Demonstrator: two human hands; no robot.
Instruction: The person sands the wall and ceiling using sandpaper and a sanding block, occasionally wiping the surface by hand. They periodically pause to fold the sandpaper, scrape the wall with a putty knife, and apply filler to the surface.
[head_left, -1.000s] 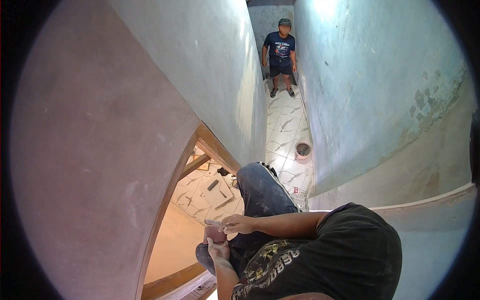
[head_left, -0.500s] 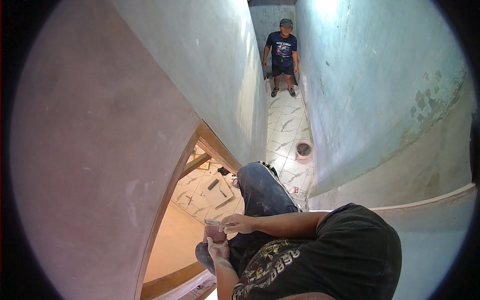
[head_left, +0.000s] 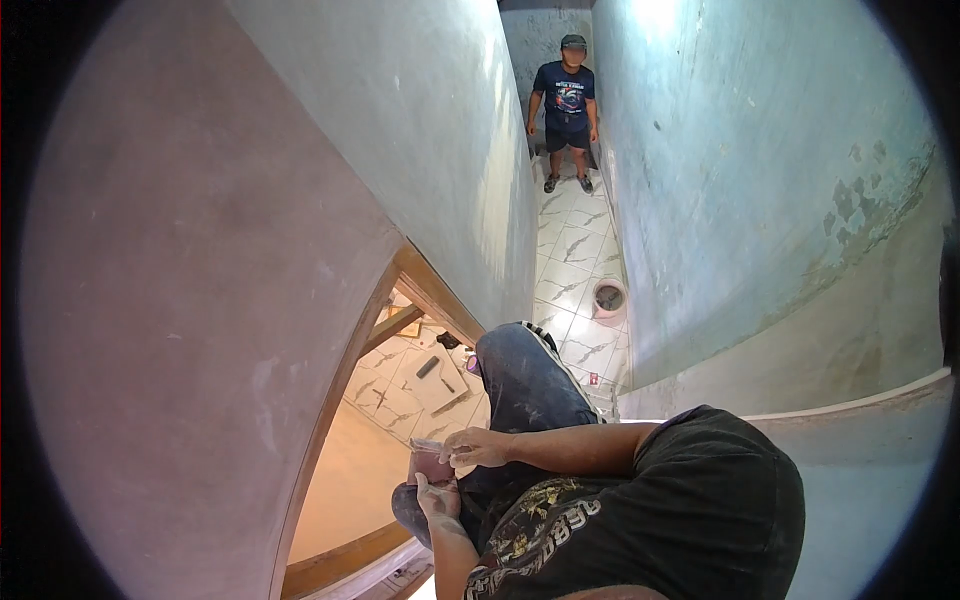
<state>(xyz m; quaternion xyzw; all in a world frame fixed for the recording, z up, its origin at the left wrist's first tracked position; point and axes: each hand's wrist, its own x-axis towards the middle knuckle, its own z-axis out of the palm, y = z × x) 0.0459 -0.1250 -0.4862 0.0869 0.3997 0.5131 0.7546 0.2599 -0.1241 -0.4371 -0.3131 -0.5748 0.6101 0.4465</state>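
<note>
A reddish-brown square sheet, which looks like sandpaper (head_left: 428, 466), lies between my two hands with a pale edge along its top. My left hand (head_left: 438, 497) grips its lower side, thumb pressed on the surface. Reaching in from the right, my right hand (head_left: 476, 447) has its fingers bent onto the upper right edge. Whitish dust coats both hands. Beneath them are my dark trousers (head_left: 530, 390), with one knee raised. The underside of the sheet is hidden.
A wooden frame (head_left: 435, 290) borders an opening at left. Below it, a paint roller (head_left: 428, 367) lies on a pale board (head_left: 436, 398). A pinkish bucket (head_left: 609, 297) stands on the tiled floor between tall walls. Another person (head_left: 567, 110) stands at the far end.
The view has shifted very slightly. Both hands keep their hold on the sandpaper in nearly the same pose.
</note>
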